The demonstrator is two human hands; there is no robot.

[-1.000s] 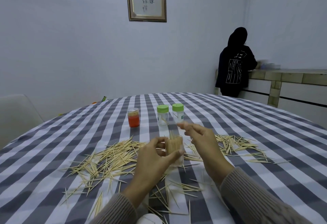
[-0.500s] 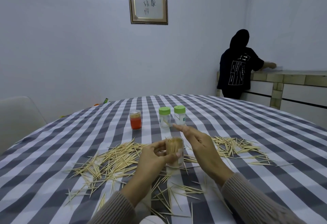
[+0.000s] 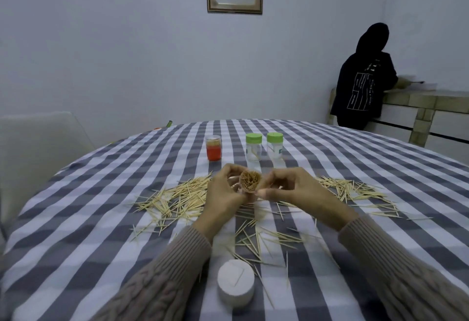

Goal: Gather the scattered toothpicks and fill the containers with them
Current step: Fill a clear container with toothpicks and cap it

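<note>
Both hands grip 1 packed container (image 3: 250,184), tilted mouth-up: left hand (image 3: 223,195) curls around it, right hand (image 3: 286,190) pinches its rim, apparently settling toothpicks (image 3: 177,199).

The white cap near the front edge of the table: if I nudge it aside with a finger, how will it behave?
The white cap looks squat and wide and sits flat on the checked cloth, so it should slide rather than tip. It is probably light plastic and may skid easily. A toothpick lies across its top and would likely fall off.
</note>
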